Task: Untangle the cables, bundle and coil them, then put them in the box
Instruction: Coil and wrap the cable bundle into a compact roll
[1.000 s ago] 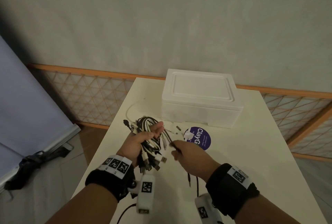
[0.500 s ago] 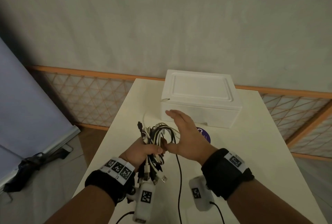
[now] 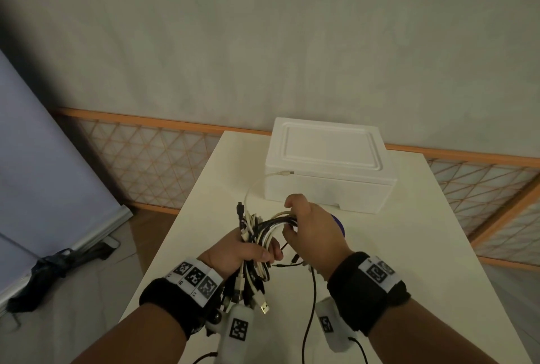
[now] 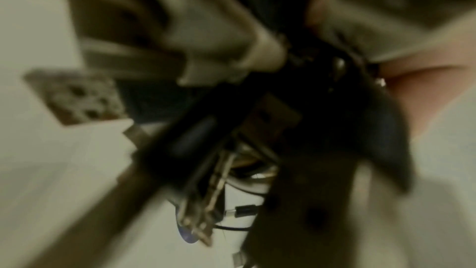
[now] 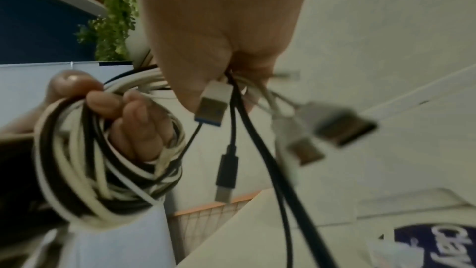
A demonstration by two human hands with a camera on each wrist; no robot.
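A bundle of black and white cables (image 3: 263, 235) is held above the white table (image 3: 409, 246). My left hand (image 3: 251, 249) grips its lower part, and plug ends (image 3: 264, 308) hang below the wrist. My right hand (image 3: 304, 226) curls round the upper loop from the right. In the right wrist view the coil (image 5: 98, 170) wraps my left hand's fingers (image 5: 136, 125), while my right hand (image 5: 219, 38) pinches several strands with USB plugs (image 5: 211, 109) dangling. The left wrist view is blurred, showing only cables and plugs (image 4: 206, 201) close up. The white foam box (image 3: 330, 165) stands behind, lid on, with one white cable end (image 3: 285, 173) lying on its lid edge.
A purple round sticker (image 3: 339, 223) on the table is mostly hidden behind my right hand. A black cable (image 3: 309, 320) trails down to the table's near edge. An orange lattice railing (image 3: 152, 159) runs behind the table, and a dark object (image 3: 58, 264) lies on the floor at left.
My right hand left the black cable it pinched low near the table, rose open past the bundle, and now curls round the loop. The left hand keeps its grip.
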